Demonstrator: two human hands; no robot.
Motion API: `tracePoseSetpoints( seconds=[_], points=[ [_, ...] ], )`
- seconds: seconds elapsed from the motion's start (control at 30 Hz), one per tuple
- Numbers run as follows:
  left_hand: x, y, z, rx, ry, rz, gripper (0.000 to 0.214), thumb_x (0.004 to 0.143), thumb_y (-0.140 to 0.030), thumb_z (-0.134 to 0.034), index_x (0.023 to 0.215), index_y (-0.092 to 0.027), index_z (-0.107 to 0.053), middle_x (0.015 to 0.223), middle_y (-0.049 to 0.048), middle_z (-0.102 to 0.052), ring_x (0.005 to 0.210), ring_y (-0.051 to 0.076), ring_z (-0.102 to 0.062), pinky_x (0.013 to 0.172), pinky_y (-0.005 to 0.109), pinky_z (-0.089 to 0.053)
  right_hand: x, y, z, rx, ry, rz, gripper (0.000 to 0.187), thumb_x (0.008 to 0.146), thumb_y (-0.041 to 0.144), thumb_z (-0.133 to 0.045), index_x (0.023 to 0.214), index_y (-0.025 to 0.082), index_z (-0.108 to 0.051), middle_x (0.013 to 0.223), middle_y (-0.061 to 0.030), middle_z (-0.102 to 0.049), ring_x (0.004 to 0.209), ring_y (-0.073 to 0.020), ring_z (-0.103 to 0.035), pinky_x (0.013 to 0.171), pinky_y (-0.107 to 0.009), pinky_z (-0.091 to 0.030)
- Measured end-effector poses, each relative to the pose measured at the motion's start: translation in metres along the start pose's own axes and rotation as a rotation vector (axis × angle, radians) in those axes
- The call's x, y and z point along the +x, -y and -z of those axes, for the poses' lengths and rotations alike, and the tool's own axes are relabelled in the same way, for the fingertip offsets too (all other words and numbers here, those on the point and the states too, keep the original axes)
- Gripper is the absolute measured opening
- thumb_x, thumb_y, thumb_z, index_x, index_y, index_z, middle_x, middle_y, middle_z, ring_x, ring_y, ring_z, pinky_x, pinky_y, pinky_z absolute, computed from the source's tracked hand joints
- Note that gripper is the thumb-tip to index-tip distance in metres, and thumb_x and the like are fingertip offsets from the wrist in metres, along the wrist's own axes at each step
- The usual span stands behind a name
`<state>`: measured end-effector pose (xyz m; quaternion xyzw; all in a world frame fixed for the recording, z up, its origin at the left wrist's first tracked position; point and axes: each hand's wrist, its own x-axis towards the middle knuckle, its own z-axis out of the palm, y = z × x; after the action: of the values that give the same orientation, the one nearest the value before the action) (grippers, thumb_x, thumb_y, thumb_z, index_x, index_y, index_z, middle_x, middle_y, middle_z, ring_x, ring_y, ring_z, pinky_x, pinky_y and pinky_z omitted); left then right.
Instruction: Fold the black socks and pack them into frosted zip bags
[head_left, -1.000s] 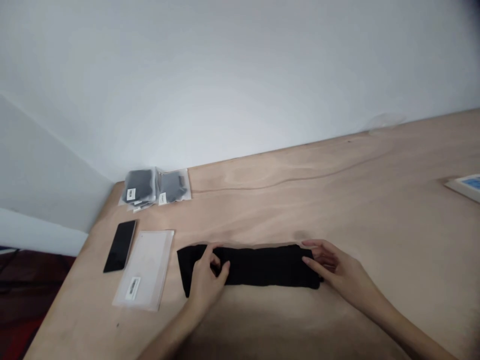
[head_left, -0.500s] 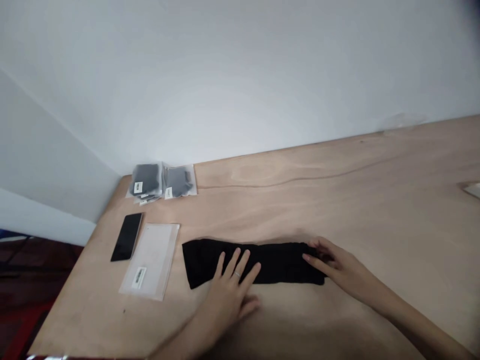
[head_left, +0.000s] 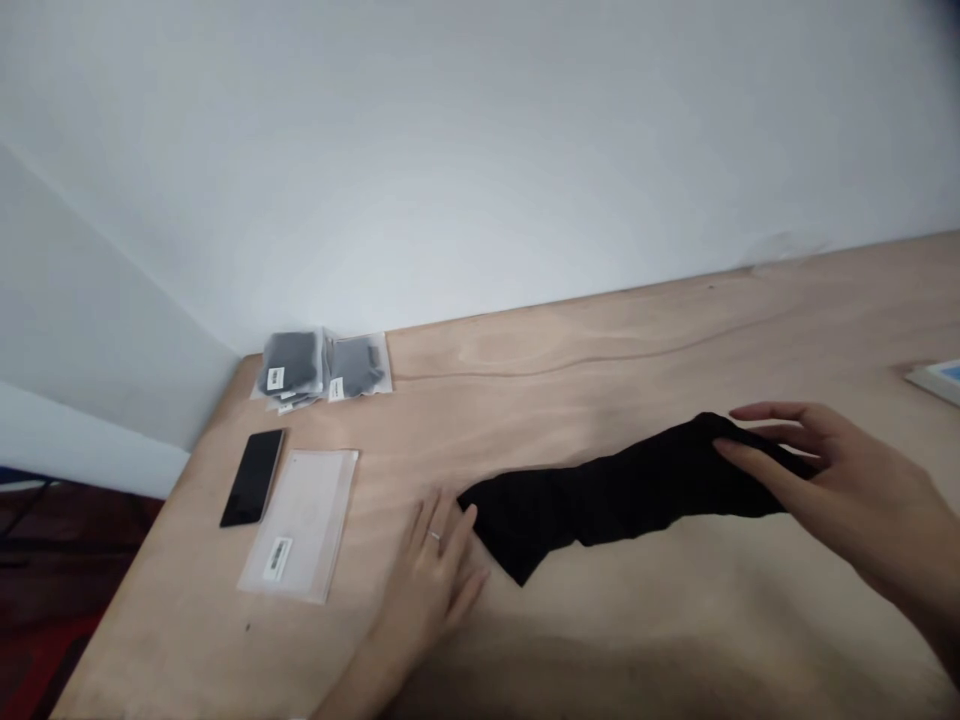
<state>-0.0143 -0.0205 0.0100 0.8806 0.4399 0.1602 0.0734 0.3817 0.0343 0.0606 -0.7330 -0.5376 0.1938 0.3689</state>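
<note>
A long folded piece of black cloth (head_left: 622, 495) stretches across the wooden table, its left end lying flat and its right end raised. My right hand (head_left: 832, 470) grips that right end between thumb and fingers. Beside the cloth's left end, my left hand (head_left: 435, 565) rests on the table with its fingers stretched out, the fingertips at the cloth's corner. To the left of that hand lies a flat translucent plastic bag (head_left: 315, 520) with a barcode label.
Left of the bag lies a dark smartphone (head_left: 253, 478). Against the wall are several bagged dark items (head_left: 292, 362) and another bag (head_left: 360, 365) beside them. A white and blue object (head_left: 937, 382) sits at the right edge of view.
My right hand has moved right and lifted its end of the black cloth, pulling the cloth rightward. My left hand has slid left off the cloth's middle to its left end.
</note>
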Motion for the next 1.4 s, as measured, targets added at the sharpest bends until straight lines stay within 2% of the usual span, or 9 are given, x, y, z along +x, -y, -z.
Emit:
tracePoseSetpoints(
  seconds=[0.13,0.23,0.3,0.4,0.6,0.77,1.07,1.2,1.4],
  points=[
    [-0.007,0.007,0.019,-0.044,-0.138,0.176,0.051,0.102,-0.022,-0.050,0.152,-0.021,-0.040,0.152,0.0151,-0.050,0.145,0.032,-0.043,0.111,0.051,-0.047,-0.038,0.064,-0.022,-0.032,0.052,0.238,0.036,0.088,0.059,-0.058,0.109,0.030,-0.059,0.098,-0.0091,-0.076,0.084,-0.0319,-0.074,0.065,-0.042,-0.060],
    [-0.015,0.022,0.034,0.067,-0.284,0.240,0.040,0.102,-0.022,-0.050,0.142,-0.022,-0.050,0.139,0.0149,-0.059,0.131,0.031,-0.056,0.104,0.050,-0.052,-0.064,0.092,-0.046,0.044,0.508,0.530,0.034,0.094,0.046,-0.060,0.122,0.027,-0.061,0.117,-0.0084,-0.074,0.102,-0.0263,-0.074,0.083,-0.039,-0.063],
    [-0.023,0.039,0.042,0.208,-0.347,0.284,0.035,0.102,-0.025,-0.051,0.136,-0.019,-0.056,0.130,0.0167,-0.063,0.120,0.033,-0.061,0.098,0.051,-0.055,-0.073,0.091,-0.059,-0.032,0.609,0.665,0.030,0.098,0.037,-0.057,0.125,0.026,-0.064,0.127,-0.0091,-0.071,0.116,-0.0258,-0.069,0.095,-0.042,-0.060],
    [-0.040,0.068,0.049,0.443,-0.356,0.382,0.036,0.101,-0.035,-0.052,0.128,-0.013,-0.064,0.125,0.0218,-0.066,0.110,0.039,-0.064,0.090,0.056,-0.056,-0.075,0.070,-0.077,-0.160,0.471,0.845,0.032,0.101,0.030,-0.053,0.130,0.022,-0.065,0.135,-0.0113,-0.067,0.132,-0.0281,-0.058,0.104,-0.048,-0.055],
    [-0.060,0.091,0.049,0.452,-0.134,0.616,0.039,0.098,-0.041,-0.056,0.121,-0.013,-0.069,0.119,0.0190,-0.073,0.102,0.036,-0.072,0.083,0.045,-0.060,-0.073,0.028,-0.115,-0.350,0.450,1.133,0.074,0.097,0.041,-0.062,0.162,0.027,-0.029,0.166,-0.0126,-0.032,0.153,-0.0362,-0.026,0.116,-0.066,-0.033],
    [-0.055,0.083,0.050,0.378,-0.031,0.720,0.028,0.097,-0.029,-0.058,0.117,-0.016,-0.072,0.115,0.0124,-0.075,0.103,0.030,-0.072,0.082,0.036,-0.059,-0.069,0.022,-0.118,-0.308,0.602,1.049,0.081,0.096,0.051,-0.061,0.164,0.028,-0.021,0.168,-0.0117,-0.029,0.155,-0.0347,-0.022,0.118,-0.062,-0.031],
    [-0.036,0.078,0.068,0.385,0.235,0.878,0.028,0.102,-0.020,-0.048,0.115,-0.016,-0.071,0.106,0.0124,-0.076,0.098,0.028,-0.073,0.076,0.031,-0.051,-0.029,0.049,-0.123,-0.180,0.745,0.615,0.046,0.095,0.034,-0.057,0.138,0.020,-0.061,0.137,-0.0151,-0.064,0.127,-0.0322,-0.058,0.107,-0.054,-0.047],
    [-0.026,0.078,0.080,0.375,0.317,0.887,0.029,0.102,-0.017,-0.044,0.091,-0.017,-0.070,0.099,0.0114,-0.076,0.095,0.026,-0.073,0.074,0.029,-0.046,-0.022,0.058,-0.127,-0.181,0.810,0.535,0.052,0.089,0.035,-0.064,0.137,0.017,-0.062,0.139,-0.0184,-0.062,0.123,-0.0358,-0.060,0.101,-0.053,-0.050],
    [-0.018,0.078,0.080,0.324,0.422,0.896,0.015,0.099,-0.020,-0.052,0.091,-0.018,-0.065,0.083,0.0086,-0.074,0.080,0.026,-0.073,0.063,0.028,-0.040,-0.012,0.080,-0.107,-0.035,1.051,0.510,0.042,0.087,0.037,-0.066,0.128,0.027,-0.071,0.123,-0.0078,-0.074,0.116,-0.0305,-0.066,0.102,-0.045,-0.049]
  ],
)
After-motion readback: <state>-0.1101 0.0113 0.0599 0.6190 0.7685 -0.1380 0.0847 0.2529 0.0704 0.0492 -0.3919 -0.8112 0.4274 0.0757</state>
